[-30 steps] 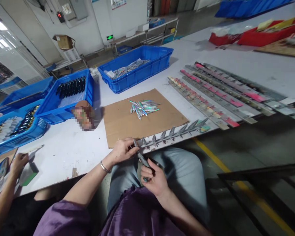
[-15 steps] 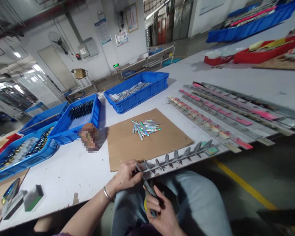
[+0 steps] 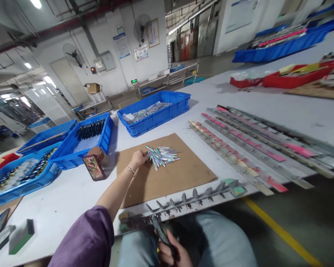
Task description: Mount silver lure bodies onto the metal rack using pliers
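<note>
White table (image 3: pixel 72 193), cardboard sheet (image 3: pixel 180 174), blue bins (image 3: pixel 156 118)

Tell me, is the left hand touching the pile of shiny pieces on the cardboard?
Touching. In the head view the left hand reaches the near end of the shiny pieces on the cardboard, fingertips on them with no gap.

Count at the bench: bins, strips, fans, hands.

Blue bins (image 3: pixel 156 115) on the near table: four, one at the middle, three at far left. Red trays (image 3: pixel 292 79) far right: two. Long metal strips (image 3: pixel 239 148) laid side by side on the right: about five, exact count unclear. One cardboard sheet (image 3: pixel 169 178), bearing one heap of iridescent blades (image 3: pixel 163 155), too many to count. Wall fans (image 3: pixel 74 55): two. Hands in view: two, left hand (image 3: pixel 139 158) and right hand (image 3: pixel 171 254).
</note>
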Action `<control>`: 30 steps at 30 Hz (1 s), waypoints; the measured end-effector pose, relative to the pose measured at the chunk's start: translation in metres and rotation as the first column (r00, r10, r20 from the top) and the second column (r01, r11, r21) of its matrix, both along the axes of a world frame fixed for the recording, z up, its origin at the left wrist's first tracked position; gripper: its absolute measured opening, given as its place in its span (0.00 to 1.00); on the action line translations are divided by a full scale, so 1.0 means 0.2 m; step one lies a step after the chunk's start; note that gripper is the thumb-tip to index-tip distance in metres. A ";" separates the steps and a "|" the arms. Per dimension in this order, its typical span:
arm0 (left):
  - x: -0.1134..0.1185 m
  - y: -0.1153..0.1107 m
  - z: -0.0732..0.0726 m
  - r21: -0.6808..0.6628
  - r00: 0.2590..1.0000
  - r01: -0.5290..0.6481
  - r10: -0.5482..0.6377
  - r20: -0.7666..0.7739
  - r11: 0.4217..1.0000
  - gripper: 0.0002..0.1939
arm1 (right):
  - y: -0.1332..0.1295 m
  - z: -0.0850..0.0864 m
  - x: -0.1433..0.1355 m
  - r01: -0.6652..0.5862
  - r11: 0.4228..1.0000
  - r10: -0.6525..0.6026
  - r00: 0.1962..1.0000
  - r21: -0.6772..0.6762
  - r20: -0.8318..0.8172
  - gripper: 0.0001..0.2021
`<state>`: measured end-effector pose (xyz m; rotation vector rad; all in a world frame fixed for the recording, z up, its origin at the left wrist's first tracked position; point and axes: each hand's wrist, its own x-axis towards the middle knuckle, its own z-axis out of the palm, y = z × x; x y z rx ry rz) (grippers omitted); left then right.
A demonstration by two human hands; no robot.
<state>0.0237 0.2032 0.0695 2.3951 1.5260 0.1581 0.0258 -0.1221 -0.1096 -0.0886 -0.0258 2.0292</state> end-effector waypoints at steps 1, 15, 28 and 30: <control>0.02 0.01 0.00 -0.020 1.000 0.006 -0.007 -0.016 1.000 0.10 | -0.01 0.01 0.01 -0.025 1.000 0.025 0.999 -0.013 0.031 0.22; -0.56 -0.47 -0.03 -0.288 0.843 0.225 -0.038 0.536 0.931 0.13 | -0.22 0.40 -0.02 0.352 0.879 -0.204 0.887 -0.321 0.414 0.20; -0.79 -0.88 -0.07 -0.183 0.700 0.520 -0.293 0.651 0.834 0.24 | -0.12 0.37 -0.16 0.211 0.934 -0.222 0.975 -0.287 -0.004 0.14; -0.78 -0.86 -0.07 -0.155 0.703 0.549 -0.353 0.617 0.821 0.25 | -0.12 0.37 -0.19 0.339 0.909 -0.259 0.916 -0.244 0.308 0.15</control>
